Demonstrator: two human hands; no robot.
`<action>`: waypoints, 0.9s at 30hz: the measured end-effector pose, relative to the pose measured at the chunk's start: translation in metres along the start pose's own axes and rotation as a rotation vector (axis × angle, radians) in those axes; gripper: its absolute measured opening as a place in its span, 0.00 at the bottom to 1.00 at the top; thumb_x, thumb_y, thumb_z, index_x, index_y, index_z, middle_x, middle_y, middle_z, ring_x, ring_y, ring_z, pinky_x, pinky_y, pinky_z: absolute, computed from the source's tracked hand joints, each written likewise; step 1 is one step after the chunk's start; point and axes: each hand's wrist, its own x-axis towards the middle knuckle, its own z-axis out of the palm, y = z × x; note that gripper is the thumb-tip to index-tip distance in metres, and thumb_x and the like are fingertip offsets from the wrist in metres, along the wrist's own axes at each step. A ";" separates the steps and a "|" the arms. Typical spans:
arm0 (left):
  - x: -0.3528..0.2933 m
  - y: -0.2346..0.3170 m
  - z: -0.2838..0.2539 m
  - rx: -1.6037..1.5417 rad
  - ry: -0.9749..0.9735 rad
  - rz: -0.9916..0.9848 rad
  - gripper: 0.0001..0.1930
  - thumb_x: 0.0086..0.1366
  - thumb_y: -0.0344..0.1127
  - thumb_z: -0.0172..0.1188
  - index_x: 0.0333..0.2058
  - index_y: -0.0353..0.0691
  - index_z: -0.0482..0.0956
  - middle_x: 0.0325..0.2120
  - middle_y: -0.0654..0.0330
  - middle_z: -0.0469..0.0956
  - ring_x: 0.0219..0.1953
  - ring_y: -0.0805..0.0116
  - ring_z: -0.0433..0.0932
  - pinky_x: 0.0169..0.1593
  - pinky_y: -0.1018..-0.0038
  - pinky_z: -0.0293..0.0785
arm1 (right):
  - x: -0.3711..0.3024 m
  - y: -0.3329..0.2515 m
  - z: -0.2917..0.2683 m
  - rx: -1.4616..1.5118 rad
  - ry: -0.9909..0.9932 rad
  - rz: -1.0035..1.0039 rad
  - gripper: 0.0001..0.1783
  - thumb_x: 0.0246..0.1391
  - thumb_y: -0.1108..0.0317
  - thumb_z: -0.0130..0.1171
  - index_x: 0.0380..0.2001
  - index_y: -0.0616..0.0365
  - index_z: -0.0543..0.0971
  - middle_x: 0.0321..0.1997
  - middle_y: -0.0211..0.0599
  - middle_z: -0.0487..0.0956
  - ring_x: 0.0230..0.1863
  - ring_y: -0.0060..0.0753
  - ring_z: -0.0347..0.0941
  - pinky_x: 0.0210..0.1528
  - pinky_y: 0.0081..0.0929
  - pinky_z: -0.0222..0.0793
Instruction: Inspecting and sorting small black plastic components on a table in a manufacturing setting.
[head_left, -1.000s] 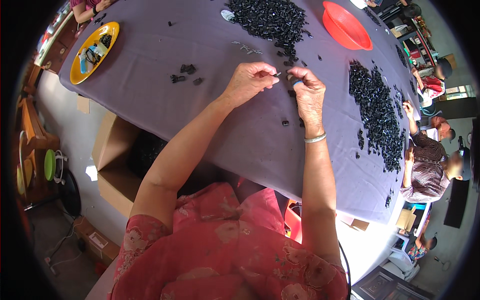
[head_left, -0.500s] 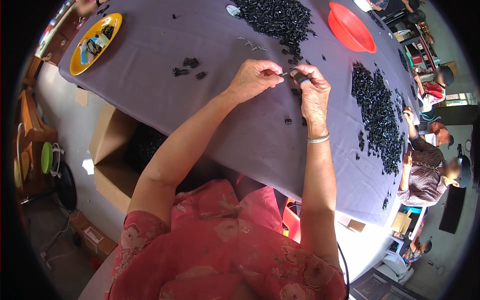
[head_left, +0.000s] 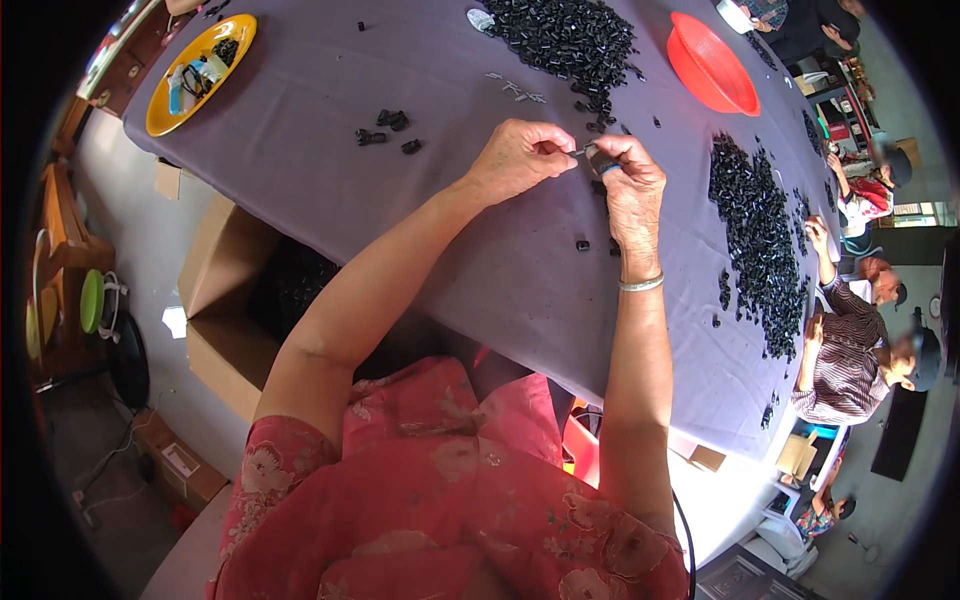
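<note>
- One thin grey pin (head_left: 578, 153): pinching it between the thumb and fingertips of the left hand (head_left: 522, 155), holding it over the table (head_left: 480, 240), between both hands.
- Bending the right hand (head_left: 634, 185) inward, curling thumb and finger just beside the pin; showing something dark and blue-edged (head_left: 606, 164) at the thumb, too small for telling a wrap from a gripped piece, or touching from apart.
- Judging how to work well: gripping the pin close behind its tip, lining up both hands straight, moving only the fingertips, pressing gently and never sideways, for fear of slipping.
- Counting about five more grey pins (head_left: 520, 93), lying beyond the left hand, overlapping too much for an exact number.
- Counting two large heaps of black pieces: one far heap (head_left: 560, 40) and one right-hand heap (head_left: 755, 240), both holding too many for numbering.
- Counting roughly four loose black pieces (head_left: 370, 137), grouping on the left, plus one single black piece (head_left: 582, 245) lying near the right wrist.
- Counting one red bowl (head_left: 715, 62), one yellow tray (head_left: 160, 122), one bracelet (head_left: 641, 283) and one cardboard box (head_left: 228, 350).
</note>
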 end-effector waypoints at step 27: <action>-0.001 -0.002 0.000 0.004 0.000 -0.043 0.08 0.55 0.29 0.64 0.34 0.35 0.79 0.24 0.67 0.76 0.25 0.82 0.72 0.28 0.84 0.69 | 0.002 0.006 -0.003 -0.101 -0.079 0.066 0.17 0.39 0.89 0.45 0.32 0.64 0.78 0.29 0.23 0.76 0.32 0.12 0.69 0.37 0.12 0.66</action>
